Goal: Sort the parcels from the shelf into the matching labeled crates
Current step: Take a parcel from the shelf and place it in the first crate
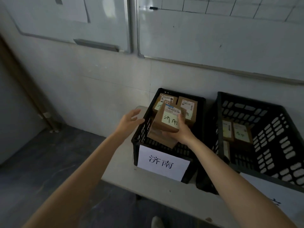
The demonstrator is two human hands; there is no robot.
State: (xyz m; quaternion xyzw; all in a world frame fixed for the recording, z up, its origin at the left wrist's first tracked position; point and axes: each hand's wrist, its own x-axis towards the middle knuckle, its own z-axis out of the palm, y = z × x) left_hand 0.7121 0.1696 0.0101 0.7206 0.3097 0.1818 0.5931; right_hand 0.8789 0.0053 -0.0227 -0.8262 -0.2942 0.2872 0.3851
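On the near wall of the black crate (pixel 141 134) a paper sign (pixel 162 162) reads 济南. Just over it the right hand (pixel 182 131) grasps a cardboard parcel (pixel 166 124) from beneath; released onto the uneven boxes (pixel 188 104) already inside, it may slide askew. It is brown, tilted, with a barcode sticker and a yellow 济南 label. Left hand (pixel 130 120) by the left rim, fingers spread, empty

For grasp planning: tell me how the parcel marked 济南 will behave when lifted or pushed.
Likely stiff: the parcel keeps square edges. Probably light, since the right hand alone carries it. Flat-sided, it should slide, not roll, but may rest tilted on the boxes beneath.
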